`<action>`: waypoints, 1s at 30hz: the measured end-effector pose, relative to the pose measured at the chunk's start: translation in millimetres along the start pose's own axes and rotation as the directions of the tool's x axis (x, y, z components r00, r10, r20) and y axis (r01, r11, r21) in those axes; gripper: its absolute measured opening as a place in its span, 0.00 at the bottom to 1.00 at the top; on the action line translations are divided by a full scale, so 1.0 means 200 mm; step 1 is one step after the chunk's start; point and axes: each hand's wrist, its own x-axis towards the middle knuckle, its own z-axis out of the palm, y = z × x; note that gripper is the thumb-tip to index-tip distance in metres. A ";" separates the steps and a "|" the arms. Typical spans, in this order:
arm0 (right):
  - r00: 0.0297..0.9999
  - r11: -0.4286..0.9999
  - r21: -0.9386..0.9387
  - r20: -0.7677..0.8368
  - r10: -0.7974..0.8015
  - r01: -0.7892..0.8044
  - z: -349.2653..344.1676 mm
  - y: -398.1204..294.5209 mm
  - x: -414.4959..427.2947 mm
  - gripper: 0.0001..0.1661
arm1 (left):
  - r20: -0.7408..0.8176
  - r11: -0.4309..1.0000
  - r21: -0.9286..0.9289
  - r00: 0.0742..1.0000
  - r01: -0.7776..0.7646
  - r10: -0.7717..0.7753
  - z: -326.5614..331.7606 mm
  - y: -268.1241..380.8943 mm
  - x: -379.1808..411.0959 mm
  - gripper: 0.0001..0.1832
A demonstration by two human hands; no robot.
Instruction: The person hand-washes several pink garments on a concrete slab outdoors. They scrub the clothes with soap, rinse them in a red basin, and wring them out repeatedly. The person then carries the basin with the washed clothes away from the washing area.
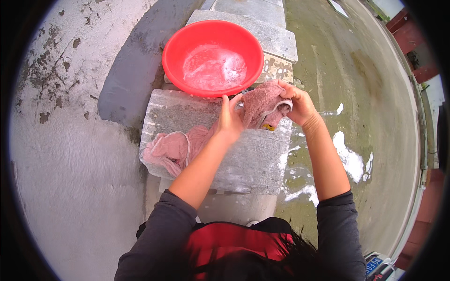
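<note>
A wet pink towel [259, 102] with pale edging and a small yellow patch is stretched between my hands. My right hand [299, 102] grips its bunched end at the right, fingers on top. My left hand [230, 117] is at its middle, thumb and forefinger raised; the palm side is partly hidden. From there the towel trails behind my left forearm to a crumpled heap on the grey stone slab [246, 161]. Just beyond my hands stands a red plastic basin [168, 63] with sudsy water [214, 66] in it.
More stone slabs [246, 35] lie under and behind the basin. A rough wall [70, 140] with peeling patches runs along the left. On the greenish concrete ground [327, 87] at the right are puddles of white foam [348, 158]. Part of a vehicle [378, 265] shows at the lower right.
</note>
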 end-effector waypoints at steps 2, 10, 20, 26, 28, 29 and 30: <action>0.991 0.974 -0.187 -0.005 0.131 -0.130 -0.27 0.15 -0.06 0.25 | 0.077 0.990 0.143 0.997 0.004 -0.015 0.02 -0.11 0.17 0.18; 0.645 0.291 -0.946 -0.312 -0.698 -0.143 -0.44 1.13 -0.28 0.16 | 0.445 0.002 0.878 0.817 -0.479 0.366 -0.05 -0.77 -0.05 0.12; 0.460 0.125 -0.973 -0.202 -0.865 -0.192 -0.55 1.10 -0.01 0.06 | 0.635 -0.382 0.767 0.529 -0.515 0.563 0.08 -0.78 0.25 0.10; 0.533 0.032 -0.992 -0.091 -0.841 -0.120 -0.51 1.20 -0.21 0.08 | 0.700 -0.453 0.710 0.611 -0.539 0.370 -0.04 -0.83 0.00 0.09; 0.467 0.064 -0.962 -0.188 -0.864 -0.267 -0.57 1.06 -0.02 0.08 | 0.704 -0.502 0.704 0.586 -0.503 0.401 0.09 -0.76 0.23 0.11; 0.399 0.087 -0.933 -0.231 -0.887 -0.348 -0.58 1.00 0.02 0.08 | 0.743 -0.519 0.669 0.475 -0.532 0.471 0.14 -0.75 0.31 0.12; 0.417 0.121 -0.953 -0.234 -0.878 -0.279 -0.59 1.03 0.01 0.09 | 0.682 -0.389 0.729 0.548 -0.564 0.484 0.14 -0.76 0.28 0.13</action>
